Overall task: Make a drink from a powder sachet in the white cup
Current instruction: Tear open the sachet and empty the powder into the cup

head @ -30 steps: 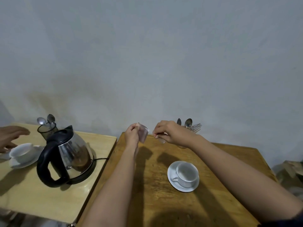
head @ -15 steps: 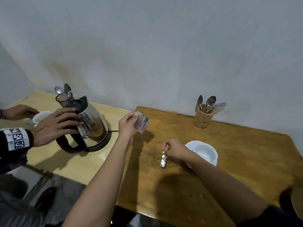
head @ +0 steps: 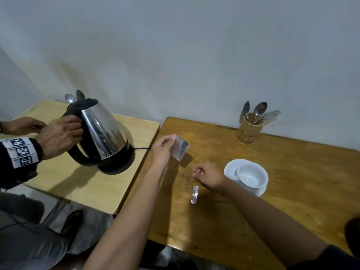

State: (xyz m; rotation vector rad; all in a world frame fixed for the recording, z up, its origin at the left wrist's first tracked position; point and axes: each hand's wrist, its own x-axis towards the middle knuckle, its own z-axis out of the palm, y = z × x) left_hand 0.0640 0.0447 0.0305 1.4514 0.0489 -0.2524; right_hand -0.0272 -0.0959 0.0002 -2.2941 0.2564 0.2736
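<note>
My left hand [head: 162, 151] pinches the powder sachet [head: 180, 146] by its left edge, thumb and fingertips, held up off the brown table [head: 292, 182]; foil face tilts right of my grip. My right hand [head: 209, 175] is a loose fist, knuckles down near the tabletop, holding nothing that I can see. Torn-off foil strip [head: 194, 195] lies flat on the table just below and slightly left of that fist, not touching it. White cup [head: 253, 175] sits on its saucer [head: 230, 168] immediately right of my right wrist, cup looks empty, handle side partly hidden. Wooden holder [head: 248, 129] with spoons and forks stands beyond the cup, by the wall. Left of my sachet hand, on the paler table [head: 78, 184], another person's hand [head: 60, 137] grips the steel kettle [head: 103, 133] handle; kettle leans over its base.
</note>
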